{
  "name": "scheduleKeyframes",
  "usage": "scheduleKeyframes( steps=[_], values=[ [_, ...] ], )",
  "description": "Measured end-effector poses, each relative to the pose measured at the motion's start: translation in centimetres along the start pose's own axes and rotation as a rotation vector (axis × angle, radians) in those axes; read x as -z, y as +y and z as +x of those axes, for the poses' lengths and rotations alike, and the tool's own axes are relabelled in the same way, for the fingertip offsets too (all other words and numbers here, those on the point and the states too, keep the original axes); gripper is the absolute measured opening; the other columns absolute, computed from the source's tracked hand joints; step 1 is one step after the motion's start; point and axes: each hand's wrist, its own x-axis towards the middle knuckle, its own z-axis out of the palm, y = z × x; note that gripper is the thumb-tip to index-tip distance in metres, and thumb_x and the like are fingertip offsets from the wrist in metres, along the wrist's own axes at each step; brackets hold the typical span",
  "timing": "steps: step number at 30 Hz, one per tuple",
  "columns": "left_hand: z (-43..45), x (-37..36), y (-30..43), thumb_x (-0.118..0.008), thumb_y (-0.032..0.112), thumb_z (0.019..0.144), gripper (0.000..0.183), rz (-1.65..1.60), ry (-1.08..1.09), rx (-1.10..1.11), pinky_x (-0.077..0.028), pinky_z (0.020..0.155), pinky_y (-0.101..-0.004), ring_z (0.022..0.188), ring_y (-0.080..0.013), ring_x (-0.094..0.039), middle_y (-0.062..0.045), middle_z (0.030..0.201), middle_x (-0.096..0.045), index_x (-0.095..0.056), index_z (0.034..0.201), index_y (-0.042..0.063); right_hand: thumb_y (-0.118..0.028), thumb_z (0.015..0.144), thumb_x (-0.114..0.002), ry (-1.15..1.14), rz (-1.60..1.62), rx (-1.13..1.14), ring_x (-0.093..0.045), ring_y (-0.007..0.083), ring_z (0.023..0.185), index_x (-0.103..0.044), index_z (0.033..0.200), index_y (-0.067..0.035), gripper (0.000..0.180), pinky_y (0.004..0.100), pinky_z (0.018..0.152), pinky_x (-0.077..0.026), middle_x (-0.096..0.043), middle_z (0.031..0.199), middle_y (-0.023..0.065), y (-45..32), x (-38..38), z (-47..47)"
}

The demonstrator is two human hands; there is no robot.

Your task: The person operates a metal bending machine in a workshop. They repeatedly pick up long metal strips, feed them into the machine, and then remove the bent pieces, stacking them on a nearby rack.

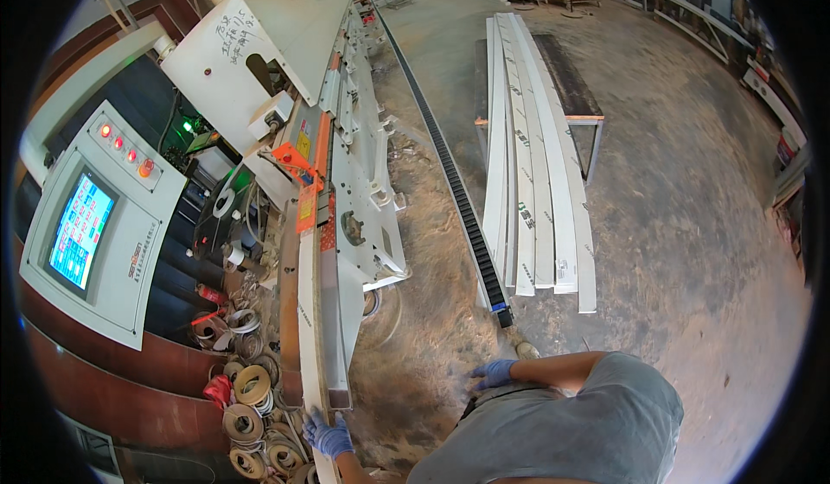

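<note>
A long white board [308, 348] lies along the infeed of an edge banding machine [363, 179], its far end reaching in under the orange guard. My left hand [329, 433], in a blue glove, grips the near part of this board, with fingers across its top and the thumb towards its right edge. Beside my hip, my right hand [494, 374], also gloved in blue, hangs with its fingers apart and holds nothing. A control panel [97, 225] with a lit screen and red lit buttons stands at the left.
Rolls of edge banding [243, 422] are piled on the floor left of the board. A long black roller track [447, 173] runs beside the machine. Several long white strips [532, 160] lie across a dark low table [570, 82] to the right. Dust covers the floor.
</note>
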Motion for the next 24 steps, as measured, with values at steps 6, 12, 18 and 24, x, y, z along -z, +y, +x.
scheduleKeyframes(
  steps=[6,12,18,24],
  values=[
    [1.5,-1.9,-0.5,-0.060,0.046,0.085,0.070,0.036,0.079,-0.110,-0.021,0.115,-0.0429,0.137,-0.0312,-0.035,-0.012,0.150,-0.039,-0.043,0.145,0.014,-0.054,0.087,-0.057,0.011,0.024,-0.043,-0.051,0.0329,0.127,-0.046,0.141,-0.009,0.071,0.0393,0.106,-0.039,-0.053,0.137,0.0182,0.8,1.3,-0.7],
    [2.5,-1.8,0.2,-0.052,0.039,0.094,0.058,-0.066,0.108,-0.127,-0.024,0.114,-0.0434,0.135,-0.0341,-0.037,-0.014,0.149,-0.040,-0.042,0.145,0.012,-0.053,0.086,-0.058,0.030,0.032,-0.053,-0.052,0.0327,0.125,-0.047,0.140,-0.009,0.070,0.0395,0.105,-0.040,-0.055,0.135,0.0177,1.6,2.0,-0.7],
    [3.1,-1.6,1.2,-0.049,0.038,0.096,0.055,-0.003,0.103,-0.091,-0.025,0.114,-0.0434,0.136,-0.0339,-0.036,-0.014,0.150,-0.039,-0.042,0.144,0.012,-0.054,0.086,-0.057,0.036,0.038,-0.061,-0.053,0.0320,0.124,-0.048,0.140,-0.009,0.071,0.0399,0.104,-0.040,-0.056,0.134,0.0172,1.8,2.3,-0.7],
    [3.1,-0.9,2.4,-0.048,0.041,0.097,0.055,0.026,0.076,-0.043,-0.023,0.115,-0.0438,0.137,-0.0338,-0.034,-0.012,0.151,-0.037,-0.043,0.144,0.013,-0.057,0.086,-0.055,0.043,0.025,-0.088,-0.053,0.0326,0.124,-0.047,0.139,-0.008,0.072,0.0401,0.104,-0.040,-0.056,0.133,0.0171,1.7,2.2,-1.2]
  ],
)
